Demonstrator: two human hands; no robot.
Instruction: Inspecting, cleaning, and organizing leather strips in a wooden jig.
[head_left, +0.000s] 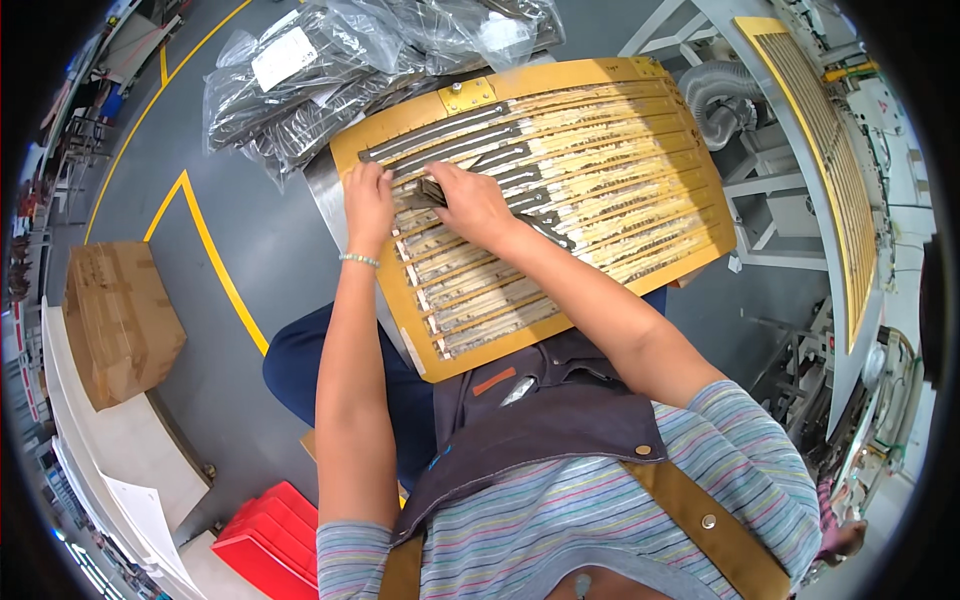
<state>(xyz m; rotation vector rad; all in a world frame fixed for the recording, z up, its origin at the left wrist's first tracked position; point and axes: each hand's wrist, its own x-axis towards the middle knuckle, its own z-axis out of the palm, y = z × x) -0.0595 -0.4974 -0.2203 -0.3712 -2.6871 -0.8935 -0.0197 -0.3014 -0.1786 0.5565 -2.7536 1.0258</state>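
Across my lap lies a yellow slotted board [407, 340] with long parallel grooves. Several dark grey fabric-like strips [437, 134] lie in the upper grooves, toward the left. At the board's upper left edge, my left hand [369, 205] has its fingers bent together near the strip ends; what is under the fingertips is hidden. My right hand [472, 208] is closed round a small bunch of dark strips [430, 192], just right of the left hand. Pale, worn-looking backing shows in the grooves not covered by strips.
Clear plastic bags [340, 75] of dark material lie beyond the board. A cardboard box [118, 322] stands at left, with a red bin [268, 548] lower left. At right, another yellow slotted board [815, 150] rests on a machine beside a grey flexible hose [718, 92].
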